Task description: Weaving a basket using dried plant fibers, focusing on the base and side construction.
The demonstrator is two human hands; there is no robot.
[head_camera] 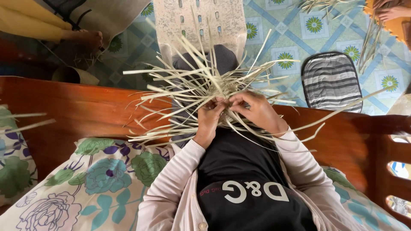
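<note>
Black cloth lay nearest; pale strips were pinched at the crossing by left hand and right hand, best kept taut.

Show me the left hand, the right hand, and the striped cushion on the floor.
left hand (208, 117): head view, back of the hand.
right hand (255, 110): head view, back of the hand.
striped cushion (331, 81): head view, centre of its top.

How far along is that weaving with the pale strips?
Early. Done: a small woven knot at the centre of the strips. In hand: left hand and right hand pinch strips there. Left: the many long loose ends fanning out unwoven.
</note>
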